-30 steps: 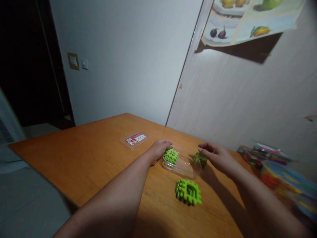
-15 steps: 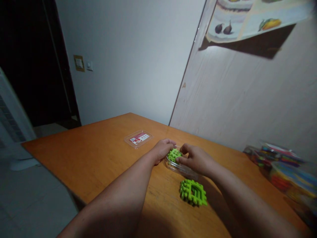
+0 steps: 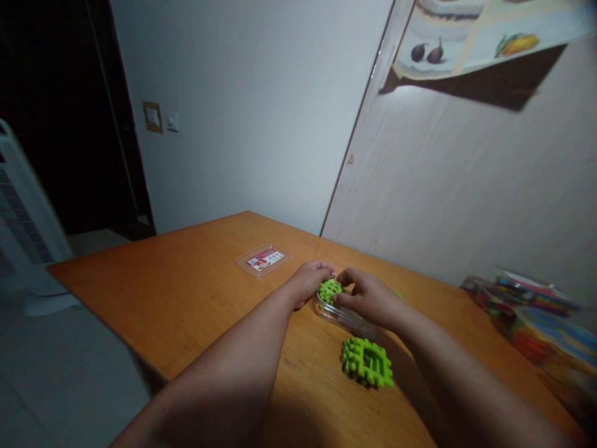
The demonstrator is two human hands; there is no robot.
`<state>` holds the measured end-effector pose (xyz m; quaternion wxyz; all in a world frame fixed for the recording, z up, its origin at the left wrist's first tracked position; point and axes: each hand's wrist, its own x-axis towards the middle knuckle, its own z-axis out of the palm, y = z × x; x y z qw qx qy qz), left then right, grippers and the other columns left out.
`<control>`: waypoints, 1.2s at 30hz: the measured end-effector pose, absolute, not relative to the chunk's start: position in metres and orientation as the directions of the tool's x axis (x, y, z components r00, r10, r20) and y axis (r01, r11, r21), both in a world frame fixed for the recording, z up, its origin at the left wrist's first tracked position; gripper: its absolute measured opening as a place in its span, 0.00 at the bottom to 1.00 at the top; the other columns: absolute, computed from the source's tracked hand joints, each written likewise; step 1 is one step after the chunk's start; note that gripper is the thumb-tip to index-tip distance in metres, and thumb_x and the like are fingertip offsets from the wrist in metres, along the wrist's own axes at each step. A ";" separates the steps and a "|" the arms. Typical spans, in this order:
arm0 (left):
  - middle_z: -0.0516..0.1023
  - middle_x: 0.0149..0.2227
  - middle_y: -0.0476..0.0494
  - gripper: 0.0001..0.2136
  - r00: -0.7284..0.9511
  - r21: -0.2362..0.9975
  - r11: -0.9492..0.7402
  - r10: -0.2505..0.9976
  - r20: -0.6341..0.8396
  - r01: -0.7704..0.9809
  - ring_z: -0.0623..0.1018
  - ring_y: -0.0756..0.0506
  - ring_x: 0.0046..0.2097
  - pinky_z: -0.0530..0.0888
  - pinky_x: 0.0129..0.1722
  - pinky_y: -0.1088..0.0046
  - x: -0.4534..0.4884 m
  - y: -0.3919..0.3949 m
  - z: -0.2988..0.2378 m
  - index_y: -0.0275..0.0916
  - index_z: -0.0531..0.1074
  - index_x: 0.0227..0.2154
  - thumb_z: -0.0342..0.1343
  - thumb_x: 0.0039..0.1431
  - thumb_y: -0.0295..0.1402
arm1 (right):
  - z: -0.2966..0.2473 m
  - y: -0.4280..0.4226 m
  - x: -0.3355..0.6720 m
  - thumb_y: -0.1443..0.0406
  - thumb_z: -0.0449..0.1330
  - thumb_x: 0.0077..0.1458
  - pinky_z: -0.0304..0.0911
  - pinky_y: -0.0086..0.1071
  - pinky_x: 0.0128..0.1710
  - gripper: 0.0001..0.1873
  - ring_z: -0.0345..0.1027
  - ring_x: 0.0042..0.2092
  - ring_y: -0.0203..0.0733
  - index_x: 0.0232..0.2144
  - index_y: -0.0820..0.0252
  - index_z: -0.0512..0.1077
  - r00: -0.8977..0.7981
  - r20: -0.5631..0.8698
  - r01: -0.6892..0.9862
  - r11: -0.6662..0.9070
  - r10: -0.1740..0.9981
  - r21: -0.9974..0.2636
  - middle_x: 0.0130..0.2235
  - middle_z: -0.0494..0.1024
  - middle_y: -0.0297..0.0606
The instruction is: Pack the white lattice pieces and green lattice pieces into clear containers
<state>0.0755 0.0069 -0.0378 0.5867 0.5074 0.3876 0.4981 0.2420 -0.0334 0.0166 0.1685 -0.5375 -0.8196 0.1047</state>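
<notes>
Over a clear plastic container [image 3: 339,317] on the table, my right hand [image 3: 368,296] pinches a knobbly green block piece [image 3: 329,290] between thumb and fingers. My left hand [image 3: 308,282] curls at the container's far left rim, close against the same piece; its fingertips are partly hidden. Nearer to me, a larger green block assembly [image 3: 367,363] with a square hollow in its face rests on the wood, touched by neither hand. Most of the container's inside is covered by my right hand.
A clear lid [image 3: 265,260] with a printed label lies farther back on the orange wooden table [image 3: 186,280]. Blurred colourful packages [image 3: 532,292] and a tub [image 3: 555,339] stand along the wall at right. A bit of green [image 3: 398,296] shows behind my right hand.
The view has shifted slightly, so everything sits a little farther right. Both hands stay at the container, and the green piece between them looks slightly turned.
</notes>
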 end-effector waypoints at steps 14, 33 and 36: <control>0.77 0.33 0.43 0.11 0.180 0.980 -0.031 0.981 0.067 -0.197 0.76 0.46 0.34 0.71 0.34 0.71 0.076 0.009 -0.040 0.35 0.74 0.35 0.57 0.48 0.31 | 0.022 -0.039 0.248 0.59 0.60 0.54 0.54 0.30 0.26 0.16 0.69 0.29 0.40 0.44 0.57 0.69 -0.278 0.095 0.890 0.293 0.956 -0.348 0.33 0.80 0.37; 0.77 0.33 0.43 0.12 0.165 0.987 -0.036 0.984 0.062 -0.156 0.76 0.46 0.35 0.69 0.34 0.72 0.074 0.009 -0.037 0.35 0.75 0.35 0.59 0.46 0.32 | 0.034 -0.013 0.334 0.58 0.56 0.55 0.65 0.34 0.32 0.13 0.72 0.34 0.44 0.40 0.59 0.72 -0.007 0.352 0.819 0.207 0.936 -0.535 0.34 0.79 0.41; 0.77 0.33 0.43 0.11 0.167 0.985 -0.028 0.984 0.057 -0.169 0.76 0.46 0.35 0.69 0.33 0.72 0.074 0.008 -0.036 0.35 0.75 0.35 0.58 0.46 0.32 | 0.029 -0.012 0.358 0.58 0.58 0.54 0.68 0.38 0.37 0.16 0.73 0.38 0.47 0.42 0.61 0.74 0.018 0.323 0.838 0.162 0.946 -0.521 0.38 0.80 0.45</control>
